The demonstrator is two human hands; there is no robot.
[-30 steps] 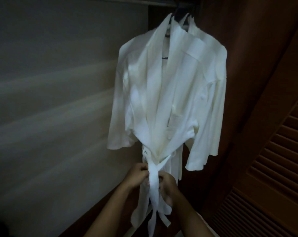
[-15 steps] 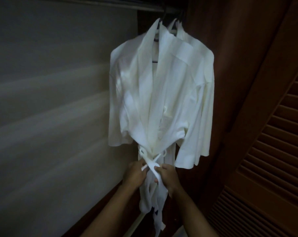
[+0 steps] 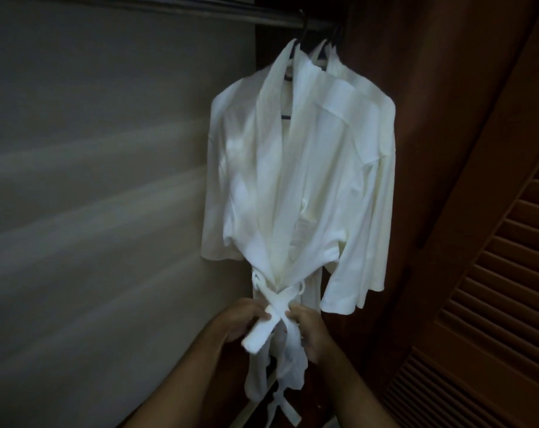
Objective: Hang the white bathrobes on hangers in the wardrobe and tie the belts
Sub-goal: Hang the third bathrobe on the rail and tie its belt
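Since half a second ago the belt (image 3: 277, 299) ends have gone from hanging loose between my hands to lying crossed just under the waist of the front bathrobe (image 3: 280, 186), one end now folded into a short stub that sticks out low and to the left. My left hand (image 3: 240, 319) curls round that stub with thumb and fingers pinching it near the crossing, and my right hand (image 3: 308, 329) grips the other end just beside it, fingers wrapped round the strip as it drops away. I read that as the first cross of the knot made, with the tuck and pull-tight not yet done. Counting: I can make out three collars bunched under the rail (image 3: 169, 9), so probably three robes, the front one and two behind (image 3: 376, 125), though only the front is plainly separate. Hanger hooks (image 3: 303, 29) show as two or three dark shapes; I cannot tell exactly. One belt is being worked; two tails trail below my hands. All the robes hang inside the wardrobe beside its louvred door (image 3: 493, 288).
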